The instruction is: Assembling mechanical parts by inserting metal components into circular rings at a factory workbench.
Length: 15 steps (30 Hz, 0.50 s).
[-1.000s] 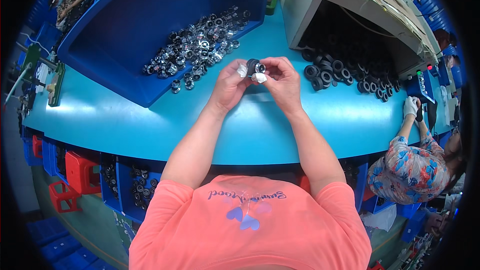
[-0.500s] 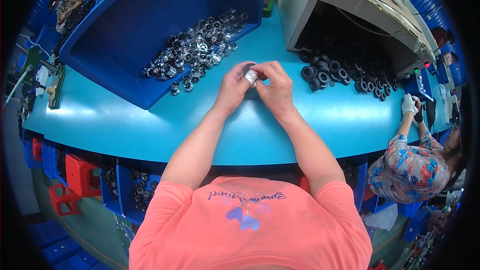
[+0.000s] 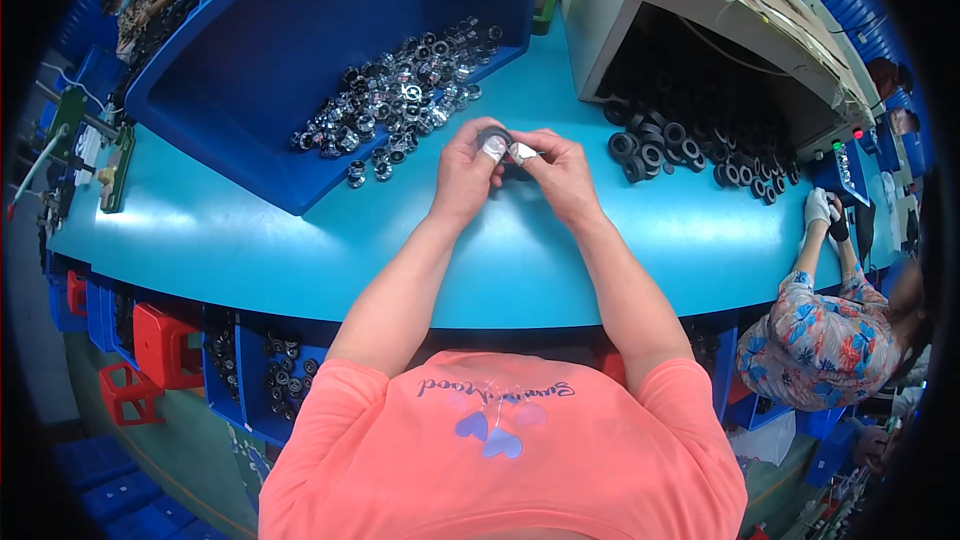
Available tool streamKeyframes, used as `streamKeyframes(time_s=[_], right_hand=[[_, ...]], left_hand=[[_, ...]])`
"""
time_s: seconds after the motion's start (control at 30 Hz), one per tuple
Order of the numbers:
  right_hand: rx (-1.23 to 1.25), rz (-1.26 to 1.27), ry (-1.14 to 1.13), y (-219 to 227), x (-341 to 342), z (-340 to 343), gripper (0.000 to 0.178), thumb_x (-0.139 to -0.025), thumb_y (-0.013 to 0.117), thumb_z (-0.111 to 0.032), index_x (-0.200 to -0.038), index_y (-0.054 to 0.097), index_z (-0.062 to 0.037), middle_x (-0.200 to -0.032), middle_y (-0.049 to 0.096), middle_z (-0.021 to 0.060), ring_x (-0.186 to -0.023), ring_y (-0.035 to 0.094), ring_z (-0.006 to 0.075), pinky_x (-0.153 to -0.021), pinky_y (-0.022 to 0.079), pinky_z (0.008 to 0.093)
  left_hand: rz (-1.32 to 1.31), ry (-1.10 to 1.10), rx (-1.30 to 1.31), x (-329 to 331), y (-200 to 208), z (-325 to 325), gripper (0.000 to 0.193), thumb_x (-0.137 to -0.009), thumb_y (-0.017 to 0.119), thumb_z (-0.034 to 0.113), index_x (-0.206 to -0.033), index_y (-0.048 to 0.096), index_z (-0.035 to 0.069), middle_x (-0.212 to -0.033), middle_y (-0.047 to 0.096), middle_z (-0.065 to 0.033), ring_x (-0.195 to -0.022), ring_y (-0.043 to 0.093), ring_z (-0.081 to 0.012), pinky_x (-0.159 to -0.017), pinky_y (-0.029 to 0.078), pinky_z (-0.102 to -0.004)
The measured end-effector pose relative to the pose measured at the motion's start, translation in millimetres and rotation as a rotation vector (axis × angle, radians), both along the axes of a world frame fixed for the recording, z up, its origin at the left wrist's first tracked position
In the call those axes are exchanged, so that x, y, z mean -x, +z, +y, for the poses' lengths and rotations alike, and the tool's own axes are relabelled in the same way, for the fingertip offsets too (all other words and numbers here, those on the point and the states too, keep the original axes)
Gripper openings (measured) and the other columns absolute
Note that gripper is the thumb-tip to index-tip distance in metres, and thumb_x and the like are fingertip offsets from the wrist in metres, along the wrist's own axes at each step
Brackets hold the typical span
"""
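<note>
Both hands meet over the turquoise table [image 3: 370, 255], just in front of the bin. My left hand [image 3: 465, 178] is closed around a small black rubber tyre [image 3: 491, 132], its thumb, wrapped in white, pressed on the ring. From the other side my right hand [image 3: 562, 178] pinches at the tyre's edge, with white wrapping on its thumb too. Whether a wheel hub sits inside the tyre cannot be made out. To the left of the hands lie shiny silver and black wheel hubs [image 3: 412, 95]; on the right is a heap of black tyres [image 3: 655, 145].
A large blue bin [image 3: 240, 70], lying open toward me, holds the hubs. The tyres spill from a cream-coloured box [image 3: 600, 30]. A co-worker in a floral shirt [image 3: 815, 340] sits at the right. Red stools [image 3: 165, 345] and blue crates of parts [image 3: 265, 380] stand below the table edge.
My hands have turned slightly and moved a little apart at the thumbs, so the black tyre's ring shows more. The right thumb has shifted to the right.
</note>
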State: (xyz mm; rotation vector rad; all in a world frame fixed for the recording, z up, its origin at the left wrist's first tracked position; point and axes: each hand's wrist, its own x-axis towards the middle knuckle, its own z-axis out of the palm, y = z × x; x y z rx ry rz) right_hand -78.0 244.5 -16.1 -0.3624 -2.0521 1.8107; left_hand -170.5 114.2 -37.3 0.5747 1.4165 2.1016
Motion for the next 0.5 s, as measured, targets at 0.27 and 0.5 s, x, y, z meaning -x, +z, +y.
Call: streamKeyframes(time_s=[0.27,0.5], right_hand=[[0.209,0.017,-0.062,-4,3,-13,0.029,-0.085,0.067,0.002,-0.113,0.073,0.0009,-0.101,0.069,0.0073,-0.088,0.066,0.0135,-0.079,0.053,0.0261],[0.168,0.004,-0.073,-4,2,-11,0.029,-0.085,0.067,0.003,-0.114,0.07,0.0042,-0.101,0.073,0.0095,-0.091,0.069,0.0151,-0.082,0.055,0.0273]], left_hand=[[0.081,0.079,0.261,-1,8,-1,0.021,-0.099,0.059,0.012,-0.119,0.067,0.008,-0.08,0.063,0.0006,-0.059,0.053,-0.0043,-0.046,0.046,-0.0213],[0.036,-0.005,0.232,4,10,-3,0.029,-0.1,0.057,0.014,-0.127,0.065,0.009,-0.081,0.065,-0.001,-0.06,0.054,-0.005,-0.048,0.046,-0.0221]])
